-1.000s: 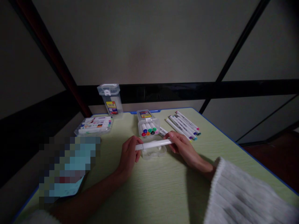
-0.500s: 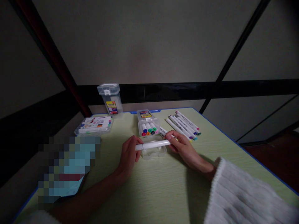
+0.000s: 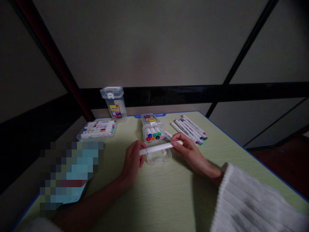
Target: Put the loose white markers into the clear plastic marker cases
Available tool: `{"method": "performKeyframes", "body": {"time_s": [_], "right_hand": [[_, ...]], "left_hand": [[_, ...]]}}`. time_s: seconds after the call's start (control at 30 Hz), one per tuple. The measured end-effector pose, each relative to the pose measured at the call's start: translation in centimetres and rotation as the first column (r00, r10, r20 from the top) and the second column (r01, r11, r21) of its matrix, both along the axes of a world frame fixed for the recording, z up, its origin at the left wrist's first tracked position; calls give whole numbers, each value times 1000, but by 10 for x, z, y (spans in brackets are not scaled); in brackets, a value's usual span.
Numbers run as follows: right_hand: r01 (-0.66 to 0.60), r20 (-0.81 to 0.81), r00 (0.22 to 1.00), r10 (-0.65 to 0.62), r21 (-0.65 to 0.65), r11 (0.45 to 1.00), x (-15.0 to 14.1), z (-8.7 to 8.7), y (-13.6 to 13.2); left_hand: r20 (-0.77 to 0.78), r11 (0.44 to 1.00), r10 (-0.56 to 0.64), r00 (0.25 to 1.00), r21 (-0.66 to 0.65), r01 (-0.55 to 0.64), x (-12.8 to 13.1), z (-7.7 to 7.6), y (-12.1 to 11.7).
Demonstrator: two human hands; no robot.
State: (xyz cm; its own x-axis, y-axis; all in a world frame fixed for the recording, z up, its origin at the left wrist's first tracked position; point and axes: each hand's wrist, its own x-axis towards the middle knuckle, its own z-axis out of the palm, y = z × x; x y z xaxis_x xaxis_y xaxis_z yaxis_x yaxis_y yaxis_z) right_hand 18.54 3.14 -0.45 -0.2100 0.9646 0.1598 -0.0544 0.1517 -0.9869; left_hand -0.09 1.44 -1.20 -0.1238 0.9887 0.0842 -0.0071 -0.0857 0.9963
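Observation:
A white marker (image 3: 158, 148) is held nearly level between my two hands, its right end a little higher. My left hand (image 3: 134, 158) is closed on the marker's left end. At the other end, the thumb and fingers of my right hand (image 3: 188, 151) pinch it, and a yellow tip shows there. Just beyond and below the marker lies the open lid of a clear plastic case (image 3: 152, 132). Several markers with coloured ends, among them red, blue, green, orange and black, sit inside that case. Another marker (image 3: 167, 136) lies between the case and my right hand.
Several loose white markers (image 3: 190, 129) lie in a row at the back right. A tall clear marker box (image 3: 117, 108) stands at the back left, near a flat transparent pack of markers (image 3: 98, 130). A pixelated flat device (image 3: 77, 174) rests on the table's left side.
My right fingers have shifted slightly on the marker, and its yellow end now shows past them. The left hand has barely moved.

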Motion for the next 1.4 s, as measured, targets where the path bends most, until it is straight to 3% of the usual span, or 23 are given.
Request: {"method": "performKeyframes", "body": {"time_s": [0.27, 0.57, 0.77, 1.0, 1.4], "right_hand": [[-3, -42, 999, 6, 54, 999, 1, 1, 0], [42, -41, 998, -47, -119, 992, -1, 2, -2], [56, -24, 998, -61, -157, 986, -2, 1, 0], [27, -91, 995, -37, -115, 993, -3, 1, -3], [48, -48, 998, -50, -59, 997, -2, 4, -5]], "left_hand": [[12, 1000, 8, 1000, -8, -8, 0, 0, 0], [-4, 1000, -11, 1000, -1, 11, 3, 5, -3], [-10, 1000, -23, 1000, -12, 23, 3, 7, -4], [3, 1000, -11, 1000, 10, 11, 3, 7, -5], [-9, 1000, -14, 1000, 15, 15, 2, 5, -3]]}}
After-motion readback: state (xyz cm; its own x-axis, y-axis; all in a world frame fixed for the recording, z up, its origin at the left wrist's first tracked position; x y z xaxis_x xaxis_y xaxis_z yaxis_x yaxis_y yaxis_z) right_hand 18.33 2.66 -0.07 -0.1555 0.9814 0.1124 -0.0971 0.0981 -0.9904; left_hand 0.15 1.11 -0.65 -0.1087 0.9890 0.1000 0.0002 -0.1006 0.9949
